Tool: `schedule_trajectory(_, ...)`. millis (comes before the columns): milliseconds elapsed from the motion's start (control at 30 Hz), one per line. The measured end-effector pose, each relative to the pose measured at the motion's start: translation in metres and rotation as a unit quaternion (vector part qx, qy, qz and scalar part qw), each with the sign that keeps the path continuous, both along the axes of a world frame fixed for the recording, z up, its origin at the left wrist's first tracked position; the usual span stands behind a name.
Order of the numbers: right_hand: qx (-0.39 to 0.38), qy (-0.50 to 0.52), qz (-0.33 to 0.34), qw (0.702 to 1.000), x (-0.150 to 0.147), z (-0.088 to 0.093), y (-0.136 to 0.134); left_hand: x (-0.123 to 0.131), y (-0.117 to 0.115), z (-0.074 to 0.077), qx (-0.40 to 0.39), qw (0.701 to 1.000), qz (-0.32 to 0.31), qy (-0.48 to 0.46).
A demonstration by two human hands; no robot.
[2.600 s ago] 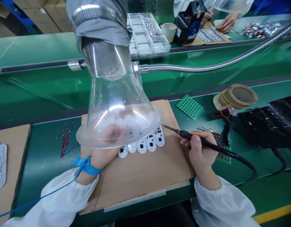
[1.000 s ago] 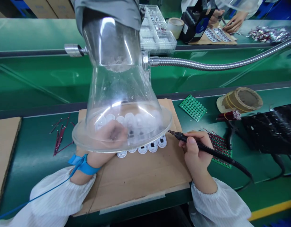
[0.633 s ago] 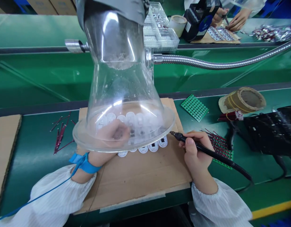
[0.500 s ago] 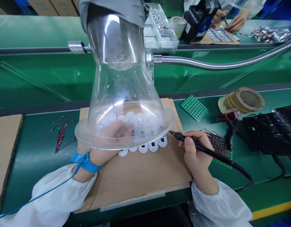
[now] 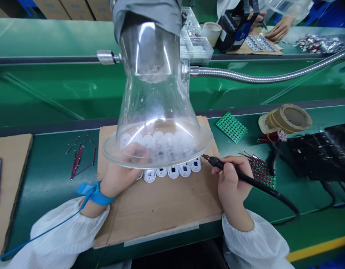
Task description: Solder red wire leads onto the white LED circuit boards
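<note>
The right hand [image 5: 232, 183] is closed around a soldering iron [image 5: 252, 180], held like a pen between thumb and fingers, with the tip just beside the right end of a curved row of white circuit boards [image 5: 172, 172]. The row lies on a cardboard sheet [image 5: 158, 213], near that sheet's far edge. The left hand [image 5: 118, 176] rests on the cardboard at the left end of the row; its fingers blur behind a clear bell-shaped fume hood [image 5: 152, 93], so I cannot tell whether they are gripping anything. The hood's wide rim hangs above the boards, over the far part of the cardboard. A blue wrist strap [image 5: 92, 193] circles the left wrist. Left of the cardboard, red-and-metal pins [image 5: 78, 160] lie on the green table [image 5: 40, 186]. Beyond its far right corner sits a green perforated board [image 5: 232, 127], and to its right lies a bundle of red-tipped pins on a green panel [image 5: 260, 170].
</note>
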State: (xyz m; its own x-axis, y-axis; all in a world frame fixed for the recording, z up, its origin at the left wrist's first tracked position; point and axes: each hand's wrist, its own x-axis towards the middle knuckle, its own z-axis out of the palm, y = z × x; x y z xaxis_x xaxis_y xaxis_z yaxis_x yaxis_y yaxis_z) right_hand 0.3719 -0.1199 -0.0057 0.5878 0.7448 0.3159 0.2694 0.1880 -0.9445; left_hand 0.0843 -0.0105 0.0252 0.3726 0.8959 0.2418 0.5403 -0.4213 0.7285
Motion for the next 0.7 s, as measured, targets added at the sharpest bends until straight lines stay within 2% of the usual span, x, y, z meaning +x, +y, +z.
schedule_trajectory(133, -0.003, -0.007, 0.025, 1.000, 0.0014, -0.0080, 0.0005, 0.0013, -0.0004, 0.0004, -0.016, 1.000, -0.008, 0.014)
schedule_trajectory(400, -0.019, -0.032, 0.032, 0.999, 0.0041, -0.0080, -0.0016, -0.0004, -0.0007, -0.0005, 0.021, 1.000, -0.004, 0.016)
schedule_trajectory(700, -0.048, -0.074, 0.040, 0.995, 0.0070, -0.0114, -0.0051, 0.0040, -0.0012, 0.0057, -0.025, 0.998, -0.028, 0.049)
